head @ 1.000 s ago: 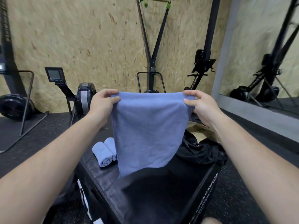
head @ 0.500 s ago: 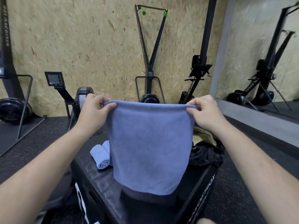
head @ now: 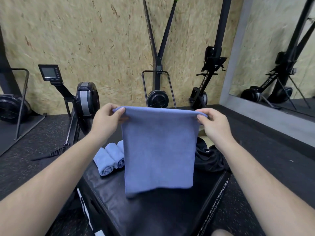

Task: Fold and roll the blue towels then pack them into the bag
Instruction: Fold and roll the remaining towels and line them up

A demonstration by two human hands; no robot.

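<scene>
At frame centre the left hand and right hand each pinch a top corner of the blue towel, which hangs flat over the black bench. Rolled towels lie left of it, the black bag right.

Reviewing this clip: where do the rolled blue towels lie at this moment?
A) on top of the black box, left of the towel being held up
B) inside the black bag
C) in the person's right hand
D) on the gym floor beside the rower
A: the rolled towels lie side by side on top of the black box, left of the hanging towel; the black bag sits on the other side.
</scene>
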